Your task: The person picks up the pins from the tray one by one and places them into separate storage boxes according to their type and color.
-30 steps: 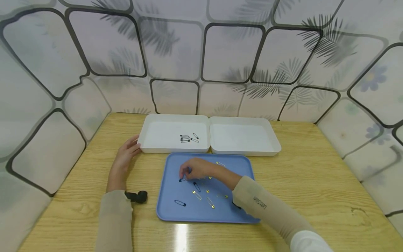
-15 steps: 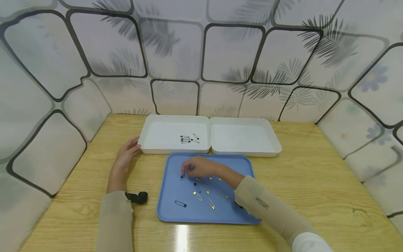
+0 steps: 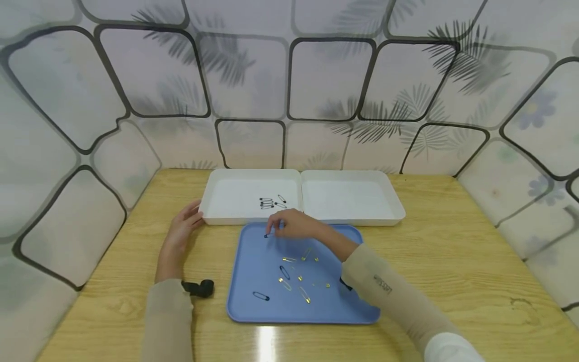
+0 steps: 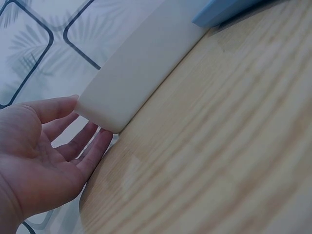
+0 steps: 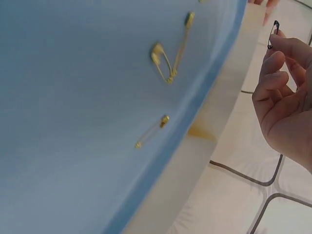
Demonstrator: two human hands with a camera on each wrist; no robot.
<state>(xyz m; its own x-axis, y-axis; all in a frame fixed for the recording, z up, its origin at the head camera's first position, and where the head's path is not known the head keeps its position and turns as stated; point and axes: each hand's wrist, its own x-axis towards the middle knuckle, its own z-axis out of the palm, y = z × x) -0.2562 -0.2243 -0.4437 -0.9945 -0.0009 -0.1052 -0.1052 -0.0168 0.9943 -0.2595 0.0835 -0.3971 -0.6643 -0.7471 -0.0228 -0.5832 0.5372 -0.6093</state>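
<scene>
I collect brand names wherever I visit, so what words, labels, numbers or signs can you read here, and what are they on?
Right sleeve: dark lettering, too small and blurred to read.
White trays, blue tray, safety pins: no text visible.
No other word, number or sign can be read.

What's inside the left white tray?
Black pins lie in the tray, toward its right end. The right hand, pinching another black pin, hides the near right corner in the head view; anything there can't be seen.
</scene>
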